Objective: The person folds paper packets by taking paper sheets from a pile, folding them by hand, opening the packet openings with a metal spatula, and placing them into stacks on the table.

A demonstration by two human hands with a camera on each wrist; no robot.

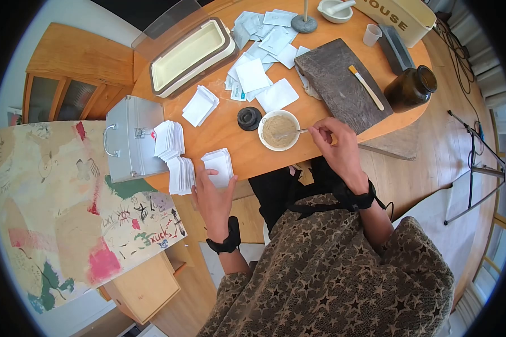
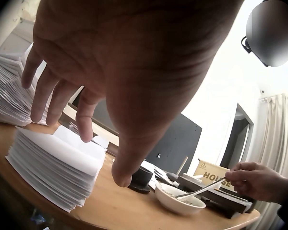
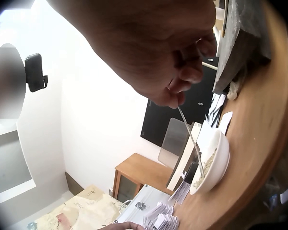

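The right hand [image 1: 340, 149] pinches the handle of a slim silvery metal utensil [image 1: 292, 133] (its tip is buried, so its shape cannot be told). Just left of that hand, a round white bowl [image 3: 222, 163] stands on the orange-brown wooden tabletop [image 1: 244, 151], and the utensil slants into its grainy beige mixture [image 1: 272, 129]. The left hand [image 1: 212, 199] grips nothing; its fingers are spread over a squared stack of white paper packets [image 2: 55, 175], though whether they touch it cannot be told.

By the look of it, mixing is under way: utensil and mixture are together in the bowl, yet whether the blend is finished cannot be judged. The flat wooden-handled brush [image 1: 366, 89], ahead and right of the right hand, lies unused on a dark rectangular board [image 1: 326, 73].
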